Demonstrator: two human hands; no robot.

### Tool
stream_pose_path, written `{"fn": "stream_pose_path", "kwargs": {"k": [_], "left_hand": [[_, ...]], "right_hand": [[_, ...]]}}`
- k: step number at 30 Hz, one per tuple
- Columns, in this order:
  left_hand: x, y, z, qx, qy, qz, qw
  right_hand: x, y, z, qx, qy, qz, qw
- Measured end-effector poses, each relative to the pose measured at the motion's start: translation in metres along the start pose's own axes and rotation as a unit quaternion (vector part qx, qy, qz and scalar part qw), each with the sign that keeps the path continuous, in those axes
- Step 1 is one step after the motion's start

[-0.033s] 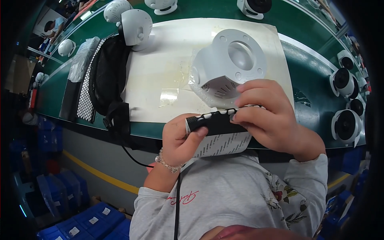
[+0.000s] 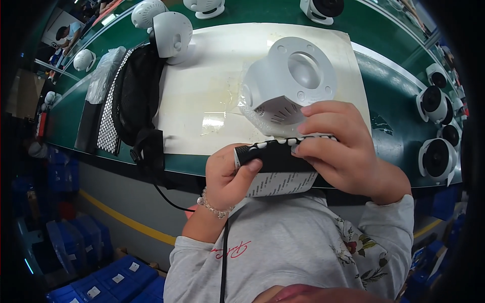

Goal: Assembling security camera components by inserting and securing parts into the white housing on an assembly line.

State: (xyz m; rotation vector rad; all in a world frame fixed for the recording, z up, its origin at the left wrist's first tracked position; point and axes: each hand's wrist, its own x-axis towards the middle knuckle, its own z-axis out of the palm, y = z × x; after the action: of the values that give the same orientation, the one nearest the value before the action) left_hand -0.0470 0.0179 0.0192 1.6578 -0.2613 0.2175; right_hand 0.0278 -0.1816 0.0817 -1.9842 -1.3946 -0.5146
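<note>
My left hand (image 2: pixel 227 174) grips the left end of a black strip (image 2: pixel 273 154) that has small white pads along its upper edge. A white backing sheet (image 2: pixel 280 183) hangs under it. My right hand (image 2: pixel 343 146) pinches the strip's upper right edge with its fingertips. Both hands are held in front of my chest at the table's near edge. Just behind them, a white round camera housing (image 2: pixel 293 81) in clear plastic wrap rests on a white mat (image 2: pixel 212 76), touching my right fingers.
The mat lies on a green table (image 2: pixel 389 86). A black bag (image 2: pixel 134 96) and a white dome unit (image 2: pixel 172 33) sit at the left, with a black cable (image 2: pixel 166 199) hanging down. Several white cameras (image 2: pixel 437 156) line the right edge. Blue bins (image 2: pixel 86 252) stand on the floor.
</note>
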Motion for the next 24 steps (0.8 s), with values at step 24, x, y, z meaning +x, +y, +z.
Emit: {"fn": "stream_pose_path", "kwargs": {"k": [24], "left_hand": [[0.003, -0.004, 0.014, 0.033, 0.01, 0.072, 0.997]], "right_hand": [[-0.008, 0.001, 0.02, 0.102, 0.02, 0.002, 0.995]]}}
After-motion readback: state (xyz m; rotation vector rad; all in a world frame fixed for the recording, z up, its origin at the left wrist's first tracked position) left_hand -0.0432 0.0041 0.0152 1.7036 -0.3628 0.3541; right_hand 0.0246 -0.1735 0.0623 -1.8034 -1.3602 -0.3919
